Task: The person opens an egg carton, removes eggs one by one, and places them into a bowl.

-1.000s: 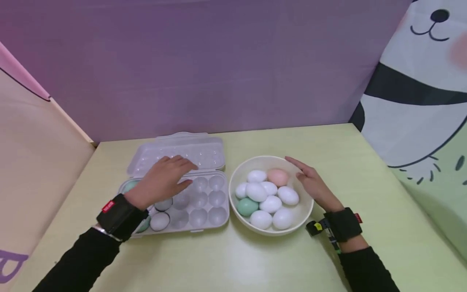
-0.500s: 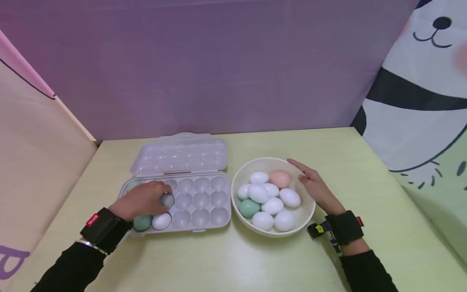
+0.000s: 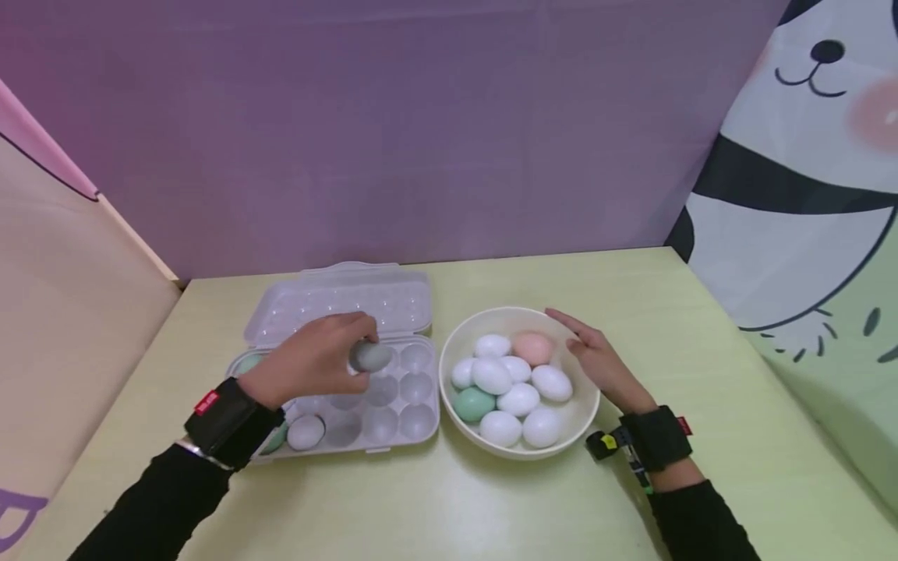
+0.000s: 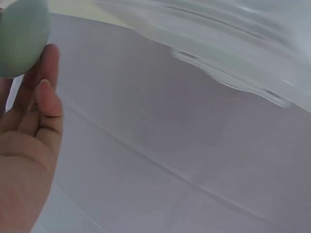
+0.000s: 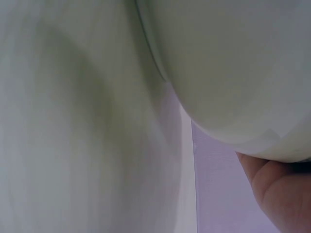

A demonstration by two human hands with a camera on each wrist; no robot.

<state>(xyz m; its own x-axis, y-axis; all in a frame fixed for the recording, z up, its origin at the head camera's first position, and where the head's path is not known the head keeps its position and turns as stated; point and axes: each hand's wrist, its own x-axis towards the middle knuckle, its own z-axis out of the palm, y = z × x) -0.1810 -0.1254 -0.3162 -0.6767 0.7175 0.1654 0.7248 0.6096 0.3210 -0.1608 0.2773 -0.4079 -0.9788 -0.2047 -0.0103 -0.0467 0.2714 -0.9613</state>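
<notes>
Between its thumb and fingers, my left hand [image 3: 316, 358] pinches a grey-green egg [image 3: 372, 357], raised over the right half of the egg carton [image 3: 433, 425]. The left wrist view shows this egg [image 4: 24, 41] at the fingertips. A white egg [image 3: 305, 432] and part of a green egg [image 3: 275, 440] sit in the carton's left cups; my hand hides some cups. My right hand [image 3: 605, 365] rests on the right rim of the cream bowl [image 3: 588, 409], fingers mostly straight. Inside it lie several white eggs [image 3: 519, 396], a green egg [image 3: 474, 404] and a pink egg [image 3: 533, 347].
The clear carton lid [image 3: 400, 300] lies folded back behind the cups. A purple wall [image 3: 449, 140] rises along the back edge of the pale table [image 3: 449, 514]. A printed panel [image 3: 800, 257] stands on the right.
My left hand came down to the carton's left part and gripped the grey-green egg there. It now holds the egg higher and farther right. My right hand has stayed at the bowl.
</notes>
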